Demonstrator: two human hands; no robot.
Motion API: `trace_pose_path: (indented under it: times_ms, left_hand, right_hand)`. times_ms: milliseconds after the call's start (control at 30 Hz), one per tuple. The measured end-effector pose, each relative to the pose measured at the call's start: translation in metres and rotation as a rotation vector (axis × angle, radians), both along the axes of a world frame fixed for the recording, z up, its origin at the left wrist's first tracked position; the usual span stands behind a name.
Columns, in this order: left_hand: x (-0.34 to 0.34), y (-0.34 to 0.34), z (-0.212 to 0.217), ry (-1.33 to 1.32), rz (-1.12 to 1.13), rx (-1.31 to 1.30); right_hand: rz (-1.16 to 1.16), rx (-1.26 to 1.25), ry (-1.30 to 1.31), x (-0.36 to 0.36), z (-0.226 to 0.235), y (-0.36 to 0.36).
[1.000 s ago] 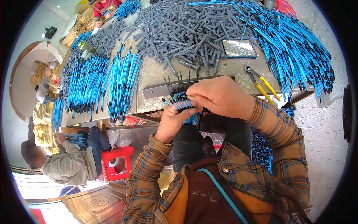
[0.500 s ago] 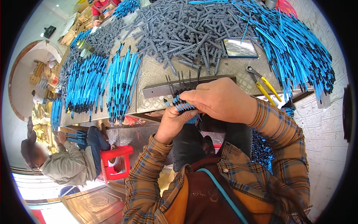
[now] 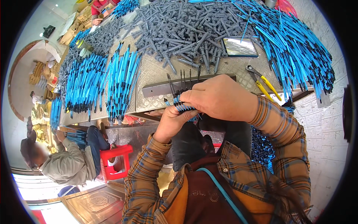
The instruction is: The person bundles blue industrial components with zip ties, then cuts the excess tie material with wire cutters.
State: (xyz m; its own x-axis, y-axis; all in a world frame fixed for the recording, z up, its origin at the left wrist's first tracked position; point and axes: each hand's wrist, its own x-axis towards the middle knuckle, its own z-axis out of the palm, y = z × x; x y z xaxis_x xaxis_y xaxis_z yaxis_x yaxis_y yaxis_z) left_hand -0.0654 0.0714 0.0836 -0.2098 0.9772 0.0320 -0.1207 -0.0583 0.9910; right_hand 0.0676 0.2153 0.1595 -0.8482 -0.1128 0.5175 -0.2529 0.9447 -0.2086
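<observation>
My left hand is closed round a small bundle of blue sticks with black tips, held at the table's near edge above my lap. Over the bundle's upper end, my right hand is bent with its thumb and fingers pressed onto the black ends. Several thin black rods stand up from the bundle. The right fingertips are partly hidden behind the back of that hand, so I cannot see exactly what they pinch. A grey metal bar lies on the table just behind the bundle.
Grey plastic parts are heaped on the table. Blue sticks lie in piles at left and right. Yellow-handled pliers and a small mirror-like plate are near my right arm. A person sits at left by a red stool.
Both hands stay at nearly the same place. The black rods have shifted slightly above the bundle, and my right hand has moved a little upward.
</observation>
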Motion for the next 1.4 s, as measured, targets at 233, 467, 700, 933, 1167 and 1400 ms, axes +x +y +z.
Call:
trace_pose_path:
  times_ms: [233, 467, 700, 933, 1167, 1400]
  left_hand:
    - [0.0, 0.003, -0.003, 0.019, -0.017, -0.003]
    - [0.001, 0.01, -0.007, 0.032, -0.094, 0.052]
    - [0.011, 0.019, 0.0, 0.176, 0.142, 0.055]
    - [-0.002, 0.018, -0.002, -0.065, 0.021, -0.05]
    - [-0.005, 0.023, 0.004, -0.109, -0.006, -0.048]
    - [-0.003, 0.022, 0.006, -0.136, 0.002, -0.049]
  right_hand:
    - [0.003, -0.02, -0.011, 0.002, 0.001, 0.001]
    - [-0.058, 0.018, 0.053, 0.0, 0.001, -0.006]
    - [-0.123, -0.001, 0.138, -0.014, -0.011, -0.003]
    - [-0.369, -0.058, 0.209, -0.019, -0.016, 0.105]
    - [-0.768, 0.152, -0.337, 0.023, -0.083, 0.227]
    - [-0.774, 0.135, -0.322, 0.022, -0.081, 0.224]
